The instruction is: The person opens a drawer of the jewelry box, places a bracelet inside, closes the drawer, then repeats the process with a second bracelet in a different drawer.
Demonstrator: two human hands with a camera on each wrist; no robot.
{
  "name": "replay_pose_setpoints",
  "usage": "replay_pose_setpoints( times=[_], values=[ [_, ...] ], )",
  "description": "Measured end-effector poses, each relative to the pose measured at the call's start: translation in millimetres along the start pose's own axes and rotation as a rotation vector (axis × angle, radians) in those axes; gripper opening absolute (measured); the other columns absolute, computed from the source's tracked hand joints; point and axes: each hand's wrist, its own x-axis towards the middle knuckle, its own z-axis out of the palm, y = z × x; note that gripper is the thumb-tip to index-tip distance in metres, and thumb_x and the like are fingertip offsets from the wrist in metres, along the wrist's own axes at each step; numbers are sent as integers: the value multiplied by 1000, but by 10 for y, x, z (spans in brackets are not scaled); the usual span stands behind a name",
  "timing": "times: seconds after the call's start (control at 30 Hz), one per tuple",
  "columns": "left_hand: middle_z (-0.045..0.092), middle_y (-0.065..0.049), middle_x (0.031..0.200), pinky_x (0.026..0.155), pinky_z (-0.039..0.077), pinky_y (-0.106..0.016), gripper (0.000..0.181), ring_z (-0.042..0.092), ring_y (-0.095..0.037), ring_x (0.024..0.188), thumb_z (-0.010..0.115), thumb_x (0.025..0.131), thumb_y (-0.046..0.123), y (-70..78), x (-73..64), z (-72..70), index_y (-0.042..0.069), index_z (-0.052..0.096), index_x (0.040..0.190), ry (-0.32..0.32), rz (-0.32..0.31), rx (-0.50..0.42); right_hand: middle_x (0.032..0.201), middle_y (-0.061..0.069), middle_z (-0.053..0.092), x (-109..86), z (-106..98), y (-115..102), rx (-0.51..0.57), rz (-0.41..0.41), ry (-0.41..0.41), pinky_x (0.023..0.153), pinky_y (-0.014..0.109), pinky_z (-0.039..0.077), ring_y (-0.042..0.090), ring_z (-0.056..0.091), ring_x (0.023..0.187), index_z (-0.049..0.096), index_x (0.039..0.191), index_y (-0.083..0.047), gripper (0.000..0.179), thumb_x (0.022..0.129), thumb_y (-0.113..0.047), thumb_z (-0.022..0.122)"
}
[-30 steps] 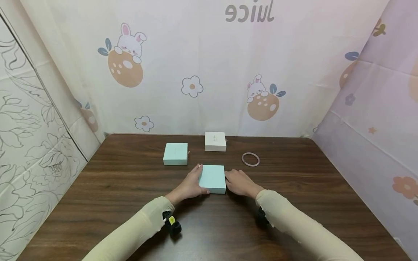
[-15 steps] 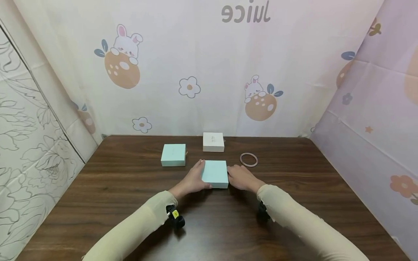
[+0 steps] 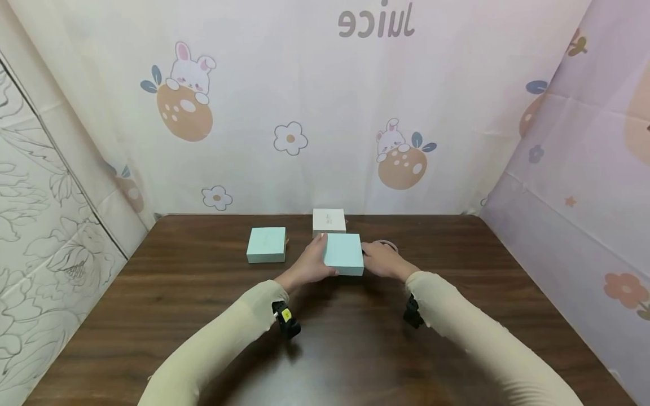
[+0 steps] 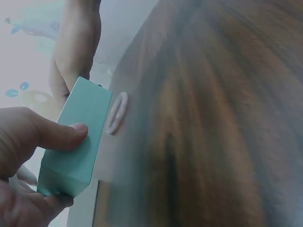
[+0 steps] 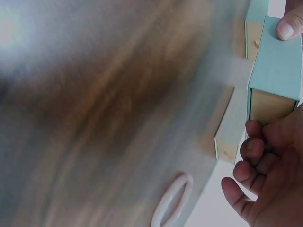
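Observation:
A mint-green drawer box (image 3: 344,254) is held above the table, its brown drawer end (image 5: 271,107) facing right. My left hand (image 3: 308,263) grips its left side, with the thumb (image 4: 71,136) on the near face. At the other end my right hand (image 3: 384,260) has its thumb and forefinger pinched together against the drawer end; fingers hide whatever small part lies between them. Behind the right hand, partly covered by it in the head view, a pale pinkish ring (image 5: 176,200) like a bangle lies on the table.
A second mint-green box (image 3: 266,245) sits on the dark wood table (image 3: 203,270) to the left. Behind the held box stands a white box (image 3: 328,220), its front partly covered. A printed curtain (image 3: 304,84) hangs along the table's back edge.
Both hands have lifted the mint-green drawer box off the table and carried it away from me and slightly right. It now overlaps the white box, and the right hand covers part of the ring.

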Motion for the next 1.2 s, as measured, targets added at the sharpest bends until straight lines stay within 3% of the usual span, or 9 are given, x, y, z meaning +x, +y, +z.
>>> replay_pose_setpoints(
  times=[0.1,0.2,0.27,0.4,0.5,0.67,0.9,1.07,1.2],
  values=[
    [16,-29,151,104,31,-46,99,28,-40,134,81,75,11,60,73,-5,-9,17,148,0,-13,4,109,12,64,23,-82,45,47,52,-16,83,44,42,23,57,91,56,129,0,41,100,-20,35],
    [16,-30,151,106,28,-45,98,25,-40,136,81,75,12,116,144,-9,-8,17,148,10,-23,16,101,12,63,56,-180,76,56,73,-13,77,42,40,24,54,84,62,113,-2,37,98,-17,31],
    [16,-30,151,107,28,-44,99,24,-39,137,81,75,12,135,191,2,-8,18,148,23,-19,11,90,12,60,77,-232,101,-21,38,-20,72,43,40,26,52,78,60,99,-2,29,96,-12,33],
    [15,-30,152,107,28,-44,99,24,-38,137,81,74,11,174,290,25,-9,18,148,40,-7,-3,107,19,62,111,-303,145,-45,66,-15,85,51,40,35,57,98,60,113,1,37,100,-19,32],
    [16,-29,152,107,28,-44,99,22,-38,138,81,75,11,203,385,42,-9,18,148,51,6,-3,117,17,62,135,-342,186,31,148,9,94,54,34,33,56,108,56,126,3,51,103,-31,25],
    [17,-29,152,107,28,-43,97,23,-38,138,80,76,8,263,575,77,-8,18,148,68,26,-23,90,10,61,177,-424,293,-1,179,50,87,52,34,28,54,86,59,111,-1,46,103,-32,25],
    [12,-28,153,107,28,-39,96,23,-36,138,77,79,9,362,803,136,-10,13,148,87,7,-19,83,10,59,295,-543,423,-81,207,109,76,45,40,26,53,77,58,99,-2,43,103,-29,25],
    [15,-29,152,108,26,-37,95,23,-35,138,78,78,9,369,990,184,-11,16,147,110,14,-3,76,10,52,369,-592,496,-80,256,131,70,42,39,26,49,73,55,91,-3,41,102,-28,24],
    [24,-27,150,106,30,-35,93,33,-33,134,79,78,11,349,1124,234,-11,19,147,121,22,7,74,11,50,424,-594,582,-67,286,149,70,42,38,27,48,71,53,87,-4,40,102,-27,24]
  ],
)
